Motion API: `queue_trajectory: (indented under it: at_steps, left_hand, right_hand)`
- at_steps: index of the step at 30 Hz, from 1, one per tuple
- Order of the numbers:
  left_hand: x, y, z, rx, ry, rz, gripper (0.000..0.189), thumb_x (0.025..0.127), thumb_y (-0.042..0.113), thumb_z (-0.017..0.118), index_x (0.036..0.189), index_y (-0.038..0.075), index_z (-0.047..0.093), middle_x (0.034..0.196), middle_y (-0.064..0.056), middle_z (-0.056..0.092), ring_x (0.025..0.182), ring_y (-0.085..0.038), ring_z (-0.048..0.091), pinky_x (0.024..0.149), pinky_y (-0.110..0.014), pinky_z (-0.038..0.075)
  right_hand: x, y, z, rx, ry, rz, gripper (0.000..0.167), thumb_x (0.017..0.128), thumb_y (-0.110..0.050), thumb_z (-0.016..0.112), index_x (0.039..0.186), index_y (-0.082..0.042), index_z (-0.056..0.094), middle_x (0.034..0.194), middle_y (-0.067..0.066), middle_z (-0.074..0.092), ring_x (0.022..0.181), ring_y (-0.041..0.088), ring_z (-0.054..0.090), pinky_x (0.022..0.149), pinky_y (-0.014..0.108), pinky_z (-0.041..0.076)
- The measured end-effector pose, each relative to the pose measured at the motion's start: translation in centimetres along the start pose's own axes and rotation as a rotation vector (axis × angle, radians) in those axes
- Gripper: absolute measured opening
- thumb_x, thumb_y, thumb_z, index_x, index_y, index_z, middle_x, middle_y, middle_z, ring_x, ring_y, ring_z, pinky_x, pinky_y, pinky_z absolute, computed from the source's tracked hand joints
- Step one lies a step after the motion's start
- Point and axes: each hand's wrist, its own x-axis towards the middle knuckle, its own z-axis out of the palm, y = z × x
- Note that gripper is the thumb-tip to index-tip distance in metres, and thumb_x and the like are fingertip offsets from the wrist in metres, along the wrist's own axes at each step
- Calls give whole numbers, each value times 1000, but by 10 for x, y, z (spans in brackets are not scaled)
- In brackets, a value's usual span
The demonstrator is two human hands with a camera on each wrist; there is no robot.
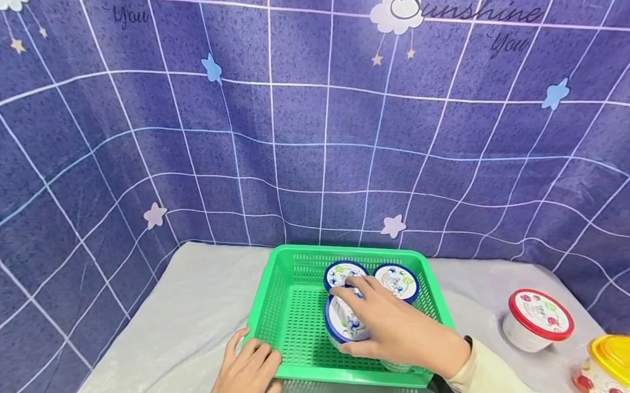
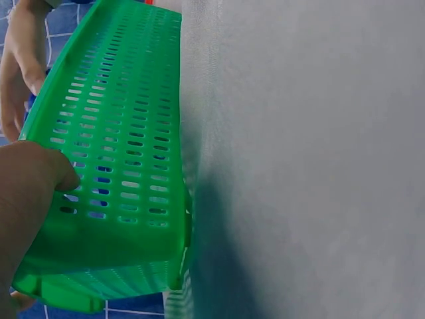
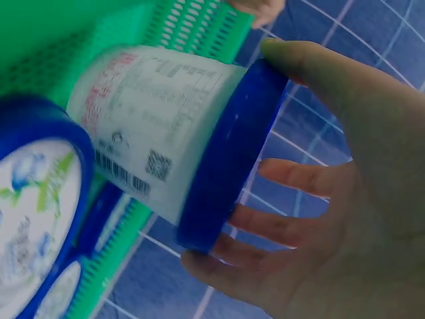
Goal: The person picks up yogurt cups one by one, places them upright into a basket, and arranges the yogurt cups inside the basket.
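My right hand point(image 1: 394, 325) grips a white tub with a blue lid point(image 3: 232, 159), fingers and thumb spread around the lid's edge. This tub point(image 1: 340, 325) is over the right half of a green plastic basket point(image 1: 351, 375); whether it touches the bottom I cannot tell. Behind it in the basket stand two more blue-lidded tubs, a back left one point(image 1: 343, 272) and a back right one point(image 1: 400, 279). Under my right wrist, part of another tub point(image 1: 397, 366) shows. My left hand point(image 1: 249, 371) holds the basket's near left corner, thumb against the outer wall point(image 2: 126, 166).
To the right of the basket a red-lidded tub point(image 1: 541, 318) stands on the light grey cloth point(image 1: 197, 309). Farther right is a tub with a yellow lid point(image 1: 616, 372). A blue-purple gridded curtain point(image 1: 318, 131) hangs behind the table.
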Motion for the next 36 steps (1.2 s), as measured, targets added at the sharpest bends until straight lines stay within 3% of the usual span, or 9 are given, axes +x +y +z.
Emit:
queue_trajectory:
  at_steps: [6,13,19,22,28,36]
  left_hand:
    - [0,1,0,11,23,-2,16,87,13,40,78,24,46,74,10,41,76,-12,39,94,-54,34]
    - [0,1,1,14,20,2,15,85,12,42,77,24,45,73,9,40,75,-13,40,95,-55,34]
    - [-2,2,2,29,34,4,28,98,15,28,78,23,46,74,7,41,76,-13,41,103,-52,31]
    - [-2,2,4,37,50,10,32,99,17,24,77,22,45,74,7,41,75,-14,41,100,-53,33]
    - [-1,2,5,43,46,6,28,96,16,27,75,23,45,71,7,42,73,-14,42,95,-55,37]
    - [1,1,4,25,41,9,14,83,11,42,76,23,45,72,9,41,73,-13,42,91,-57,38]
  right_hand:
    - [4,-1,8,12,-122,-13,78,87,-57,68,148,-16,41,143,10,47,126,26,49,98,45,50]
    - [9,-1,17,-73,-178,-31,77,85,-57,70,146,-16,44,138,10,51,123,27,52,101,44,48]
    - [14,-1,23,-147,-214,-43,79,83,-56,72,145,-15,46,134,11,54,122,28,53,101,44,49]
    - [17,-3,24,-167,-237,-41,80,82,-56,73,145,-15,46,137,13,54,124,31,53,101,46,48]
    - [19,-2,23,-200,-280,-17,82,82,-59,72,147,-18,43,138,11,53,123,30,53,97,48,51]
    - [6,4,10,-136,-278,39,83,85,-61,66,152,-19,39,146,10,47,127,31,50,101,47,47]
